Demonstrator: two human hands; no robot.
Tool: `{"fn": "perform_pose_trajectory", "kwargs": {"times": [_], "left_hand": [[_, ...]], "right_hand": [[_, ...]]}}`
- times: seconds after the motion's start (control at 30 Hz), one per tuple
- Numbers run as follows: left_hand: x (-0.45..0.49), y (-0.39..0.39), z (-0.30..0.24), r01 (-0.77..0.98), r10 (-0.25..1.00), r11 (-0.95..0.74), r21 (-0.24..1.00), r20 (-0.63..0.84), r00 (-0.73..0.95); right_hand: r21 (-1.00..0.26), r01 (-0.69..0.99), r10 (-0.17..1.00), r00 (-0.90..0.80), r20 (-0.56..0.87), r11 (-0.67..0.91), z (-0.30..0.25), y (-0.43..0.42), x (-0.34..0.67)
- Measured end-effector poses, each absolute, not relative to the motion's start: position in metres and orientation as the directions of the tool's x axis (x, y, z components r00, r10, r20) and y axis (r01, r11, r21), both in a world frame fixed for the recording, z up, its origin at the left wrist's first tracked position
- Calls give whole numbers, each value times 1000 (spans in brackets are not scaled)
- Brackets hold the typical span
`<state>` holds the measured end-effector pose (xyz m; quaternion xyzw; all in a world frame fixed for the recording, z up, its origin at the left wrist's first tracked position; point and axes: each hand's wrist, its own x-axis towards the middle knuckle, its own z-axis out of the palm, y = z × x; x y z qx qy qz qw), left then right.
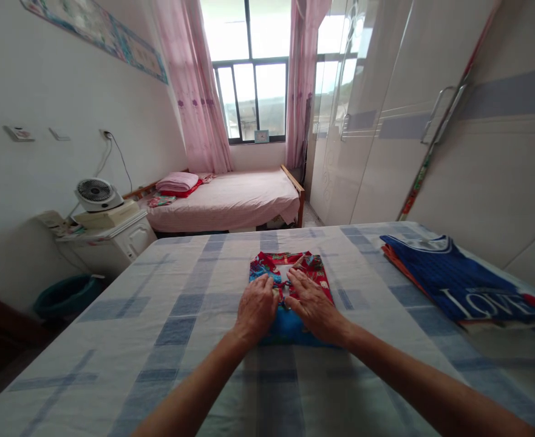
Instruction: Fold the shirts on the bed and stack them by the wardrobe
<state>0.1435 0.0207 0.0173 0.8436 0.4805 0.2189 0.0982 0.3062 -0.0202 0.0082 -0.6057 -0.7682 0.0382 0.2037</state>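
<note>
A folded red and blue patterned shirt (pixel 289 328) lies on the bed, its collar toward the far side. My left hand (pixel 258 303) rests on the shirt's left part, fingers stretched forward. On the right part lies my right hand (pixel 313 303), flat with the fingers extended and the thumb pointing inward. The two hands are close together but apart, and they cover the middle of the shirt in part.
Folded clothes with a blue "LOVE" top (pixel 472 285) lie at the right of the checked bed sheet (pixel 194 315). Beyond stands a smaller pink bed (pixel 244 194). A fan (pixel 96 191) sits on a cabinet (pixel 126 240) at left; a wardrobe (pixel 376 158) lines the right.
</note>
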Motion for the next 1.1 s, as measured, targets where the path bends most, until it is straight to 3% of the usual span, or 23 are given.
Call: {"fn": "perform_pose_trajectory", "kwargs": {"times": [0.13,0.33,0.47,0.6,0.7,0.8,0.93,1.1], "left_hand": [[161,39,-10,851,894,-436,292,244,375],[158,41,-23,870,895,-424,251,267,359],[160,40,-20,873,902,-412,260,254,350],[161,40,-22,862,899,-417,289,270,344],[161,40,-24,856,901,-413,310,276,335],[162,40,-24,849,900,-415,325,282,332],[162,40,-23,851,903,-409,330,282,325],[162,40,-24,852,905,-406,332,278,323]], "right_hand": [[-263,944,976,-167,143,200,-15,24,327],[-170,985,992,8,127,14,-27,59,380],[-95,994,989,-46,143,60,-36,63,388],[-84,995,978,-43,206,61,-39,64,391],[-87,996,943,26,332,3,-29,60,384],[-58,991,906,-83,415,118,-17,52,367],[-78,963,936,-227,269,256,-17,50,355],[-52,996,979,-67,192,79,-17,55,367]]}}
